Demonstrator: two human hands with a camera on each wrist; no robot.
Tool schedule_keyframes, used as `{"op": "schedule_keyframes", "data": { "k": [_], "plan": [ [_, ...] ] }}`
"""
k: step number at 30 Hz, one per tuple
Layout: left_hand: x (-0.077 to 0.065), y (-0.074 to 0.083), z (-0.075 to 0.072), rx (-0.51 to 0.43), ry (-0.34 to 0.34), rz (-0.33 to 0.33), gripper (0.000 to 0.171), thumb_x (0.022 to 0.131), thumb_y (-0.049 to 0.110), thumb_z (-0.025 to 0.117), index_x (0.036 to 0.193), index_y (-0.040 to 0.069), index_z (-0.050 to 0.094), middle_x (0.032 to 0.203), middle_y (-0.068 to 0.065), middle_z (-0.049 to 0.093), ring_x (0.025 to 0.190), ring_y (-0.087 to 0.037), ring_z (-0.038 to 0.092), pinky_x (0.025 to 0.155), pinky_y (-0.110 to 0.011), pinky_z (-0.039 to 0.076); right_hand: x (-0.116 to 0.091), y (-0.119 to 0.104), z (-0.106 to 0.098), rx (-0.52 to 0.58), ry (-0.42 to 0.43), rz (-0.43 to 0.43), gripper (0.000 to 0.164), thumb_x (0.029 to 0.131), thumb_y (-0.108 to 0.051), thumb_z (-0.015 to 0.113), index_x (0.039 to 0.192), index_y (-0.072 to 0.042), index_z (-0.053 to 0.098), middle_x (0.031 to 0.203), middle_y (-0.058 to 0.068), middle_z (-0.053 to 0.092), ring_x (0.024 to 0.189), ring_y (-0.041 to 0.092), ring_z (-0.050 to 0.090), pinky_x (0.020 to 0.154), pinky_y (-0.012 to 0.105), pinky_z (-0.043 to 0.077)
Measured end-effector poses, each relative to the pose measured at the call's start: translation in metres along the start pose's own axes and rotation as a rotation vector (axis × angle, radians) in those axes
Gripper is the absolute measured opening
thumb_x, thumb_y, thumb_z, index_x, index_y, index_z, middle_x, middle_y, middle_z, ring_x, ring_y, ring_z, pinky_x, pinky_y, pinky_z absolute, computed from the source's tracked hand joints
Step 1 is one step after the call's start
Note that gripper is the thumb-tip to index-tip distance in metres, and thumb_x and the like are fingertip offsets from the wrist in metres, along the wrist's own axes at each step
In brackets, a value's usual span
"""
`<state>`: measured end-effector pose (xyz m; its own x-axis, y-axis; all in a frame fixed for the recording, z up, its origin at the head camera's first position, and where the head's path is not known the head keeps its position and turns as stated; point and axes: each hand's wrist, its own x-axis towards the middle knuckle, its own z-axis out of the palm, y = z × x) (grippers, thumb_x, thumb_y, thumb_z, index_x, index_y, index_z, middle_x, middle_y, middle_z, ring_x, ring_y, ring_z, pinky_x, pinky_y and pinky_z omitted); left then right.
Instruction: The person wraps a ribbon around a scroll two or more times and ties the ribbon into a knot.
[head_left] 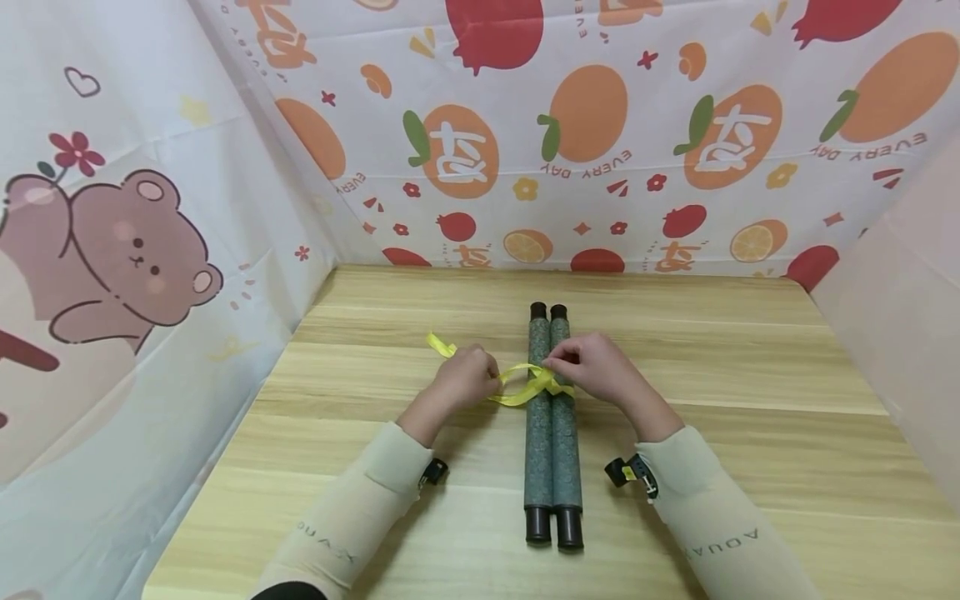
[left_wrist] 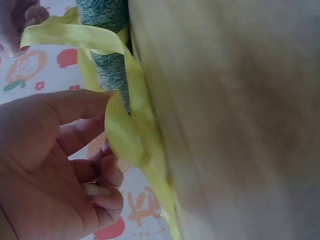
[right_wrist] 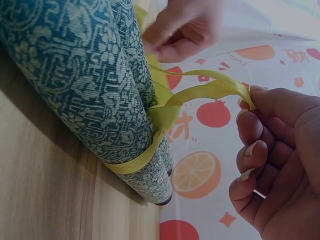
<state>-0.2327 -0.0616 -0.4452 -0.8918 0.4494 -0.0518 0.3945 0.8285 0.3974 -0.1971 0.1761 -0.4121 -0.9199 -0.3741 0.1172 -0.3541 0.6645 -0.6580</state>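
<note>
The left hand (head_left: 468,375) has fingers bent in, thumb and forefinger pinching a loop of yellow ribbon (left_wrist: 70,36)! And the right hand (head_left: 596,367) matches it, thumb tip squeezed to forefinger on another stretch of that ribbon. So that's 2 hands, 1 ribbon, drawn out between them.

Nearest the viewer, the left sleeve (head_left: 352,508) and right sleeve (head_left: 720,508) slant in over the bench (head_left: 825,475), a small black device (head_left: 618,472) at the right wrist. Between the arms come 2 dark near end caps (head_left: 569,529), the right cap set slightly nearer. Up from those run the left roll (head_left: 538,458) and right roll (head_left: 566,458), green patterned fabric, lying side by side. Across both of them goes the ribbon, just past their middle, a band round the right roll, loops on top and to the left!

Beyond the left hand a ribbon tail pokes out far and left. Then 2 dark far end caps (head_left: 537,310), and behind the bench's far edge hangs a white cloth (head_left: 513,150) with printed fruit, a pink-brown bear (head_left: 150,242) on the cloth at left.
</note>
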Motion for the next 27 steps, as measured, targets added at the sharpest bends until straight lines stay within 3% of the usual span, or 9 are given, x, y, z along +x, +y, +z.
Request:
{"op": "schedule_keyframes", "data": {
  "k": [4,10,13,16,21,25,27],
  "plan": [
    [-0.004,0.004,-0.012,-0.152,0.014,-0.005,0.01,0.088,0.013,0.066,0.081,0.011,0.072,0.087,-0.001,0.066,0.067,-0.012,0.055,0.061,-0.026,0.047,0.0,0.0,0.0,0.013,0.006,-0.001,0.015,0.095,-0.028,0.067,0.09,-0.017,0.077,0.077,0.003,0.07,0.061,0.013,0.051,0.057,0.029,0.045],
    [-0.012,0.012,-0.031,-0.437,-0.064,0.022,0.015,0.098,0.019,0.058,0.093,0.007,0.065,0.071,-0.006,0.071,0.053,-0.021,0.059,0.048,-0.026,0.04,-0.001,0.002,0.0,0.032,0.027,0.018,0.015,0.095,-0.029,0.067,0.089,-0.019,0.076,0.078,0.004,0.07,0.062,0.014,0.053,0.056,0.029,0.046],
    [-0.017,0.018,-0.036,-0.591,-0.133,0.027,0.016,0.099,0.02,0.059,0.103,0.005,0.064,0.069,-0.012,0.071,0.052,-0.033,0.063,0.046,-0.035,0.048,-0.002,0.002,0.0,0.031,0.037,0.016,0.015,0.095,-0.029,0.067,0.088,-0.019,0.076,0.079,0.005,0.071,0.062,0.014,0.053,0.057,0.03,0.047],
    [-0.022,0.026,-0.038,-0.72,-0.213,0.036,0.026,0.098,0.019,0.062,0.118,0.003,0.063,0.079,-0.017,0.072,0.063,-0.036,0.069,0.054,-0.04,0.056,-0.002,0.003,0.0,0.031,0.043,0.014,0.016,0.095,-0.03,0.067,0.089,-0.018,0.076,0.08,0.006,0.071,0.062,0.014,0.054,0.057,0.03,0.047],
    [-0.035,0.043,-0.041,-0.841,-0.376,0.078,0.043,0.099,0.019,0.06,0.138,0.005,0.049,0.107,-0.02,0.072,0.083,-0.031,0.072,0.048,-0.027,0.051,-0.002,0.004,0.0,0.037,0.048,0.029,0.017,0.096,-0.03,0.065,0.091,-0.018,0.076,0.084,0.007,0.072,0.065,0.014,0.055,0.059,0.031,0.048],
    [-0.047,0.062,-0.042,-0.877,-0.475,0.121,0.037,0.101,0.017,0.056,0.136,0.008,0.048,0.123,-0.02,0.066,0.1,-0.024,0.069,0.055,-0.028,0.053,-0.002,0.003,-0.001,0.038,0.059,0.045,0.017,0.096,-0.031,0.065,0.092,-0.018,0.076,0.085,0.005,0.072,0.067,0.014,0.056,0.061,0.031,0.049],
    [-0.052,0.071,-0.042,-0.838,-0.505,0.175,0.033,0.101,0.017,0.056,0.133,0.01,0.052,0.116,-0.02,0.067,0.091,-0.018,0.065,0.061,-0.028,0.052,-0.003,0.003,-0.001,0.038,0.065,0.043,0.017,0.096,-0.03,0.065,0.091,-0.018,0.076,0.083,0.004,0.072,0.067,0.014,0.055,0.061,0.031,0.048]
  ]
}}
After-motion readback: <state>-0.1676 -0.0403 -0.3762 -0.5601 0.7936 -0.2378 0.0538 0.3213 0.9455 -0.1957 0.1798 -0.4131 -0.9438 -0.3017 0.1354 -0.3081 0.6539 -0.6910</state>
